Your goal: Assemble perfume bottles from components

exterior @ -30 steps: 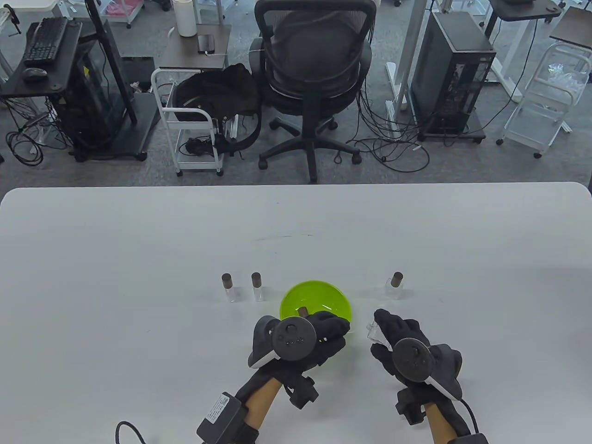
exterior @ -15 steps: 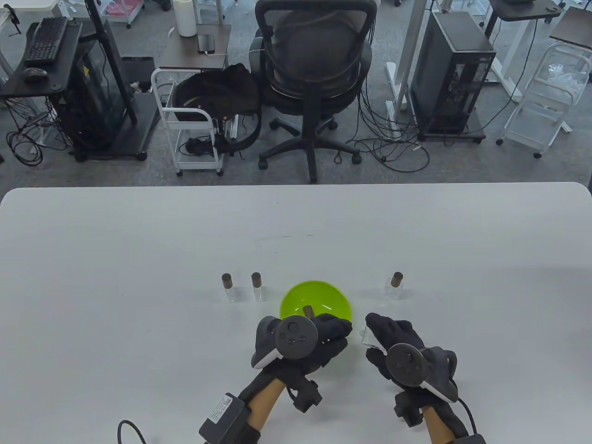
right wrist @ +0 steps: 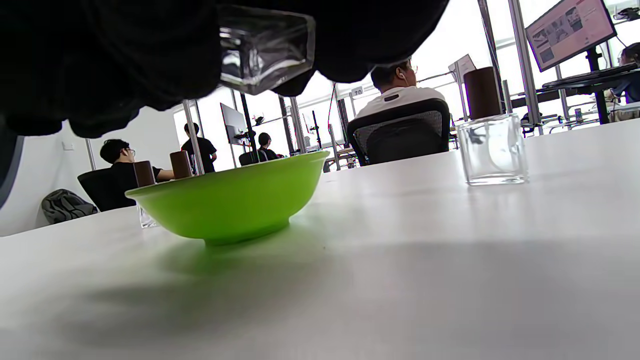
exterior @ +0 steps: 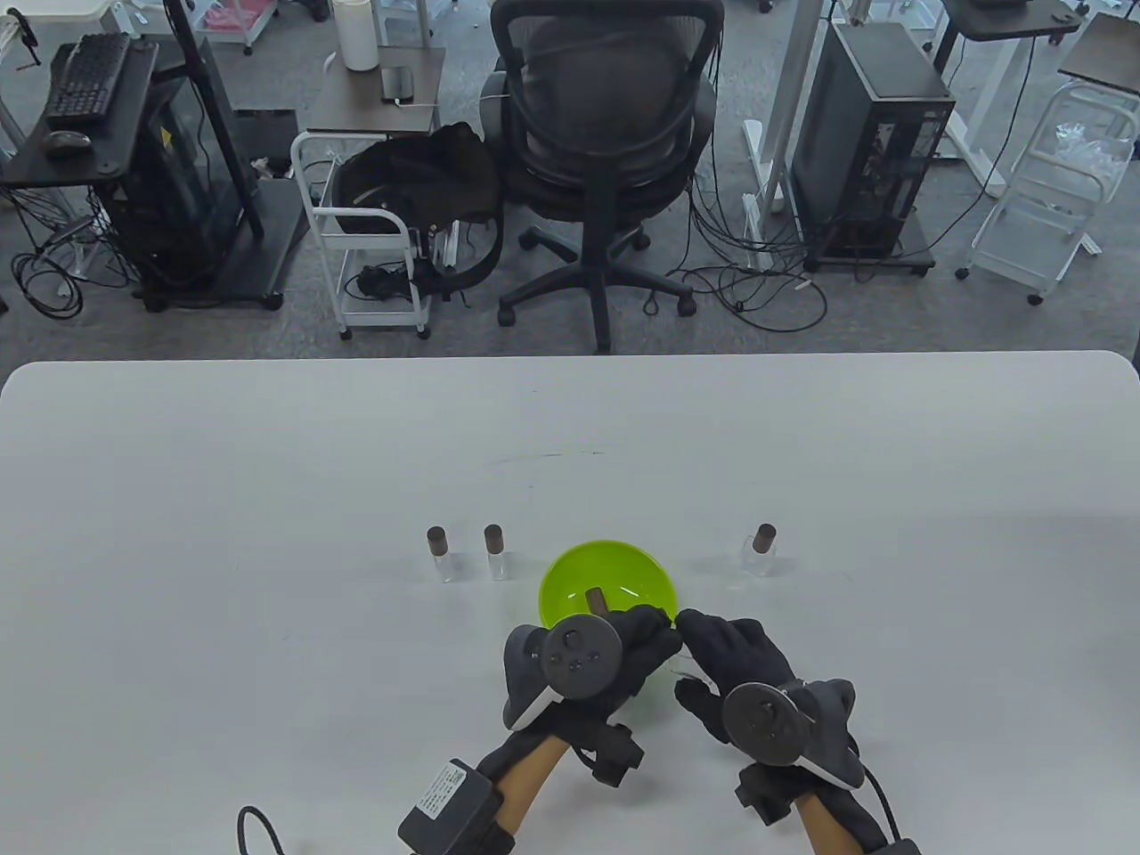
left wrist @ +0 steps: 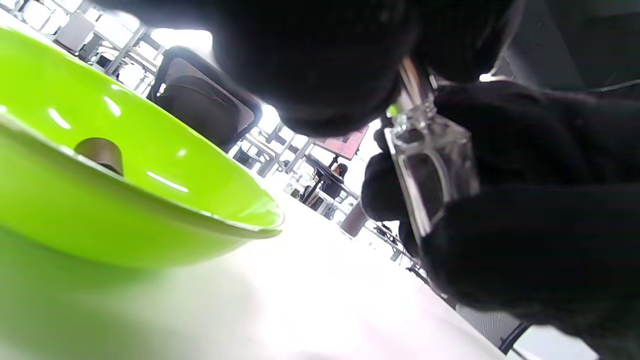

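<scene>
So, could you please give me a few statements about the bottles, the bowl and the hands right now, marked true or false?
1. Three capped bottles stand on the table. True: two left of the green bowl, one right.
2. The bowl is empty. False: a brown cap lies inside.
3. The right hand holds a clear glass bottle. True.
4. The hands are far apart. False: the left hand meets the right beside the bowl.
</scene>
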Motion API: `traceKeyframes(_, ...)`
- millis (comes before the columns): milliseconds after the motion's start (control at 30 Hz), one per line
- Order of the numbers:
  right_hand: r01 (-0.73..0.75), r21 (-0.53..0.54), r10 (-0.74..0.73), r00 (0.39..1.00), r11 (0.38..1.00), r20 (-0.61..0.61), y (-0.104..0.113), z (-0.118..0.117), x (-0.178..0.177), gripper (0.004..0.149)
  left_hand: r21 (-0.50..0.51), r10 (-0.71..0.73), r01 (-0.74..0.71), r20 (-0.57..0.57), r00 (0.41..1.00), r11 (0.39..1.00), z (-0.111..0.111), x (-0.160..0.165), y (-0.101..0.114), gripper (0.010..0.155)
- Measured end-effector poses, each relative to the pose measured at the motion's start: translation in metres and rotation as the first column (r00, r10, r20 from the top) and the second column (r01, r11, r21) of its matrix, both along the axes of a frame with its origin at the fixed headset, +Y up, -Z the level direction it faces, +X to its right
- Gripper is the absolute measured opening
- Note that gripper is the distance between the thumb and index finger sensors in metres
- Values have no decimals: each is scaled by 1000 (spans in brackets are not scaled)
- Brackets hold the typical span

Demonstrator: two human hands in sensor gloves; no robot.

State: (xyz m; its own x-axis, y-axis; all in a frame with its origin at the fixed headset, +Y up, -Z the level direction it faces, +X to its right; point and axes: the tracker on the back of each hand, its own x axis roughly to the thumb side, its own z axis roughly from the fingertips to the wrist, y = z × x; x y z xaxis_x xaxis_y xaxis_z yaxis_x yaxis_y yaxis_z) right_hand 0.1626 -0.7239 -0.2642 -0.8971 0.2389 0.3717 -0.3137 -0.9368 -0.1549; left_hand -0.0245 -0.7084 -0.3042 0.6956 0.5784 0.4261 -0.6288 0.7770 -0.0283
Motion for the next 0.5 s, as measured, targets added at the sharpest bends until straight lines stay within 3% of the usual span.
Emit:
traceKeyframes(167,33,-18,-32,999,999,18,-1,-3,5,71,67,-72,65,94,993,996,4,4,1,42)
traceKeyframes(267,33,-18,-33,999,999,24,-3,-4,5,71,71,-43,36,89,995,997,4,4,1,39)
traceKeyframes(400,33,-18,-32,999,999,20,-3,-3,3,71,40,-4,4,7,1000,999,0,-1,-3,48)
traceKeyframes(500,38,7,-38,999,999,29,-1,-3,1,71,-57,-61,59,-35,997,997,-3,-2,-4,58)
